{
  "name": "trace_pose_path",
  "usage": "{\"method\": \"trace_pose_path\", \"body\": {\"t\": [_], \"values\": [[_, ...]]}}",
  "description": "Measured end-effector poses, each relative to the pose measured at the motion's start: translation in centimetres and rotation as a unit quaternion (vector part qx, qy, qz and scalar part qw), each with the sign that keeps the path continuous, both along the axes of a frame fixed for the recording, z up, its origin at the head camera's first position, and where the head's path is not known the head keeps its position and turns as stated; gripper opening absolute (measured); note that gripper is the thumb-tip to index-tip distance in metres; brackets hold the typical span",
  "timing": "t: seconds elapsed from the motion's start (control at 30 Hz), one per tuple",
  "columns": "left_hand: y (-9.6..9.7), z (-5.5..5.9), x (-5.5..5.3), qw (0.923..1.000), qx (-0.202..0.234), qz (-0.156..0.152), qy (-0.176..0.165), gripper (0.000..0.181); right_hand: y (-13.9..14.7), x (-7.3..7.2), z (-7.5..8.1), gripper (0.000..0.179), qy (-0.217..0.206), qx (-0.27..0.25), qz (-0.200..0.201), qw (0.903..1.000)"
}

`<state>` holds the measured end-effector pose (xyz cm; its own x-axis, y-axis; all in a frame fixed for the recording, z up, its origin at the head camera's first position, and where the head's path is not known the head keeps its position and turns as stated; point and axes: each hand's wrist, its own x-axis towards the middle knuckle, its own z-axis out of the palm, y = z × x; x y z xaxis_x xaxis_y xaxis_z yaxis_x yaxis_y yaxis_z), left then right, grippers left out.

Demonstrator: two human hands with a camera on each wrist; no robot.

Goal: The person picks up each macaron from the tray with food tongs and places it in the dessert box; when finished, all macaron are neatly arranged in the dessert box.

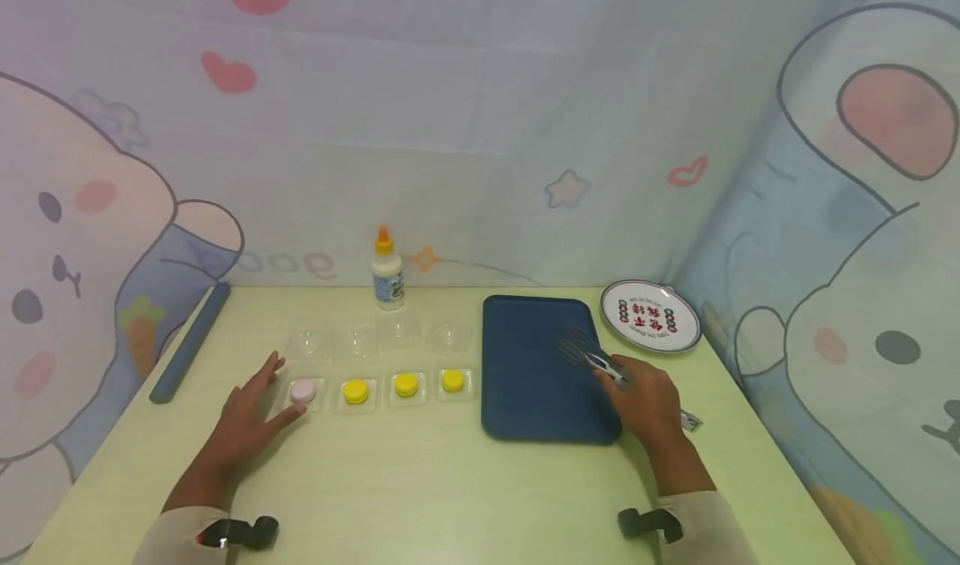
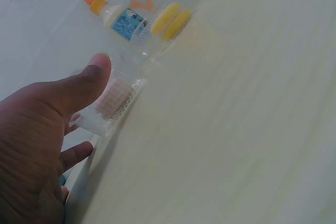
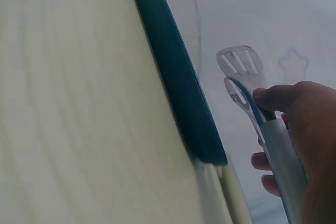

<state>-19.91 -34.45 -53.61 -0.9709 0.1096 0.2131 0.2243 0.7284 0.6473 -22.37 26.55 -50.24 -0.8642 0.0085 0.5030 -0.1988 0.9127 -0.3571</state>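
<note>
My right hand (image 1: 647, 400) grips a pair of metal serving tongs (image 1: 611, 368) with slotted ends, held above the right side of a dark blue tray (image 1: 536, 415). In the right wrist view the tongs' slotted tips (image 3: 241, 62) stand slightly apart with nothing between them. My left hand (image 1: 243, 427) lies beside a clear plastic box holding a pink macaron (image 1: 303, 392), thumb at its near side and fingers at its far left. Whether the hand touches the box is hard to tell. Several yellow macarons (image 1: 356, 392) sit in similar boxes to the right, lids (image 1: 354, 342) raised behind.
A glue-like bottle (image 1: 388, 277) with an orange tip stands at the back. An oval white plate (image 1: 651, 316) with red characters is at the back right. Along the left edge lies a blue-grey bar (image 1: 191, 344). Printed cloth (image 1: 480, 132) hangs behind the table.
</note>
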Motion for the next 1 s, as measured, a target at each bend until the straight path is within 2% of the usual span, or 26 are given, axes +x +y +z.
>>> {"method": "trace_pose_path", "body": {"t": [0.17, 0.27, 0.53, 1.0], "values": [[0.2, -0.1, 0.0, 1.0, 0.004, 0.001, -0.002, 0.103, 2.1, -0.1, -0.8, 0.034, 0.054, -0.008, -0.013, 0.9984], [0.1, -0.1, 0.0, 1.0, 0.0, 0.003, -0.005, 0.103, 3.0, -0.2, -1.1, 0.032, 0.067, -0.018, -0.026, 0.9972], [0.0, -0.3, 0.0, 1.0, -0.002, 0.004, 0.005, 0.102, 4.9, -0.4, -1.7, 0.032, 0.052, -0.044, -0.057, 0.9961], [-0.1, -0.6, -0.3, 1.0, -0.003, 0.004, -0.001, 0.103, 6.4, -0.9, -2.7, 0.033, 0.016, -0.046, -0.087, 0.995]]}}
